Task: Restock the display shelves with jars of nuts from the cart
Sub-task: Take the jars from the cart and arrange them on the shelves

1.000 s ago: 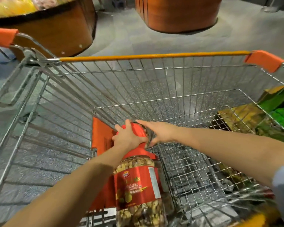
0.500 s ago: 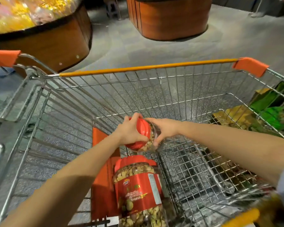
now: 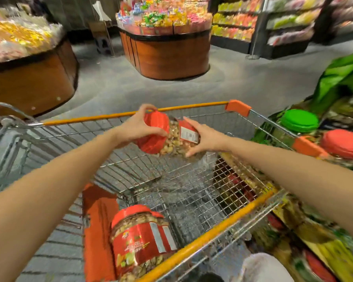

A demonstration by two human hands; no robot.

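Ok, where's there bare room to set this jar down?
In the cart, the wire floor lies bare between the standing jar and the far end. Right of it is crowded: green-lidded jar, red-lidded jar.

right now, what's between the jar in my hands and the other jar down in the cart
In the head view, only the cart's bare wire mesh lies between the lifted jar and the jar standing in the cart.

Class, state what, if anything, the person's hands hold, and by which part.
A jar of nuts, held over the cart: left hand grips its red lid, right hand its clear body.
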